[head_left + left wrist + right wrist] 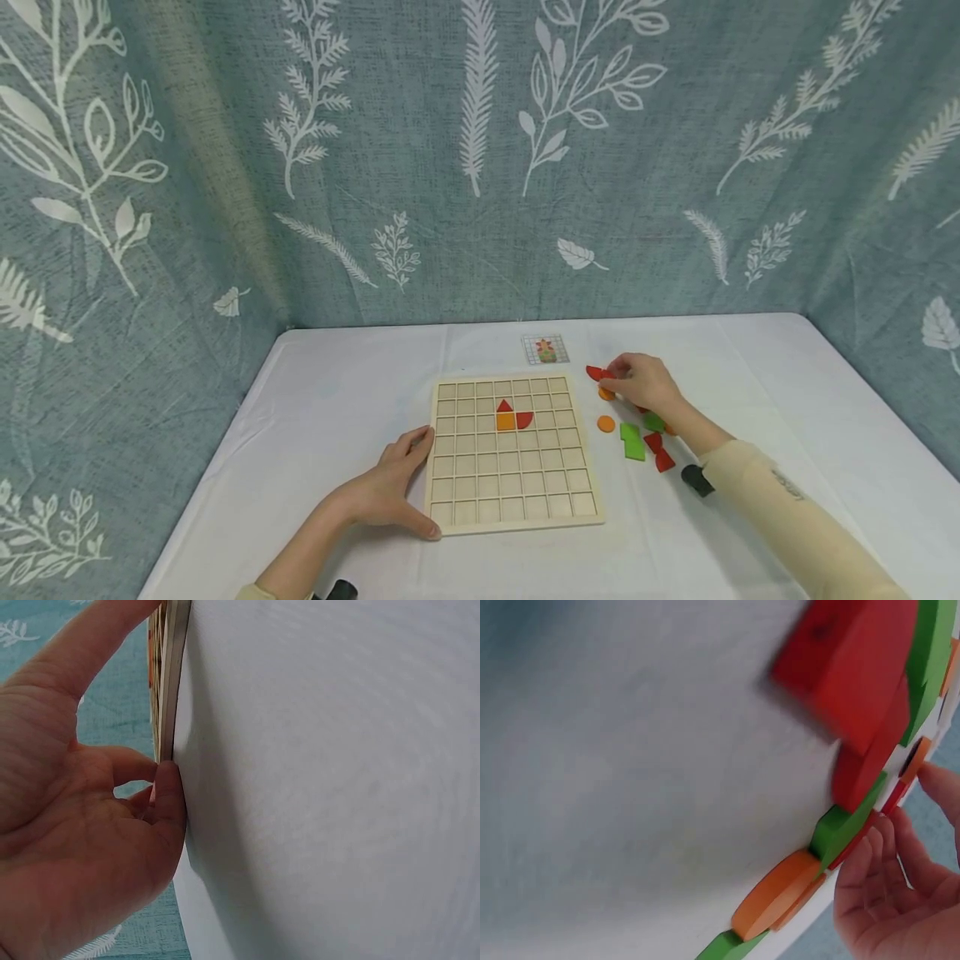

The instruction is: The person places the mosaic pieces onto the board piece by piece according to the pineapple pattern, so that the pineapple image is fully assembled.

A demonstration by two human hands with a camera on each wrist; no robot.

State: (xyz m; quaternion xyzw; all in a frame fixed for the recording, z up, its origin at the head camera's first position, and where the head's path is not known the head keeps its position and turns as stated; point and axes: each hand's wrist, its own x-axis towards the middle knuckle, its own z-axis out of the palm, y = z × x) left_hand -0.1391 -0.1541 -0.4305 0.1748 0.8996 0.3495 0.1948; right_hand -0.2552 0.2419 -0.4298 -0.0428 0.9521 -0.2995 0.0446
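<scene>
Right hand (643,383): fingers bent, thumb and forefinger about a small red piece (608,375); whether the pinch has closed, cannot tell. The piece sits at the fingertips, on the hand's left; its long axis is not readable.

Just left of those fingertips: a second red piece (593,372). Just on their near side: a partly covered orange piece (607,395), then an orange disc (606,424). Farther to the hand's near side: green pieces (634,450) and red pieces (664,461).

Key relation: the wooden grid board (517,486) lies left and nearward of the right hand. On it, a red triangle (505,407), an orange square (506,422) and a red quarter-circle (525,420) adjoin; the quarter-circle is nearest that hand.

Beyond the board's left edge: left hand (384,490), thumb and fingers spread, touching the board. The right hand is nearer the loose pieces.
</scene>
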